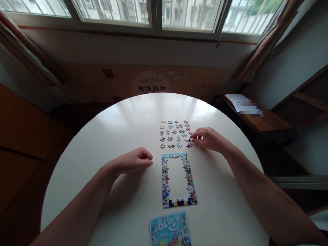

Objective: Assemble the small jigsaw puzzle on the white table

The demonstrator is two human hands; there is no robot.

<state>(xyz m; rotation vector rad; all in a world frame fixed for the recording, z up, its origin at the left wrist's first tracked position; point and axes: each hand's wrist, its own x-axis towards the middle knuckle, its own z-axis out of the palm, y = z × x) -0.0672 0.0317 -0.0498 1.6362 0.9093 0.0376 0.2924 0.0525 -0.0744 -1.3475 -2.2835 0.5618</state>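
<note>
Loose jigsaw puzzle pieces [174,132] lie in rough rows on the white round table [84,153]. At their right edge is my right hand [208,138], its thumb and fingertips pinched together at a dark puzzle piece [188,140]. The fingertips partly cover that piece. My left hand [137,160] rests on the table in a loose fist, with nothing visible in it. Just right of it lies a joined puzzle border [165,181], a rectangular frame of colourful pieces with the bare white tabletop showing inside.
A blue picture sheet or box lid [170,229] lettered "BLUEY" lies nearest me, cut off by the lower frame edge. Beyond the table stand a printed cardboard panel [205,78] and windows. To the right, papers [238,102] lie on a wooden side table [256,124].
</note>
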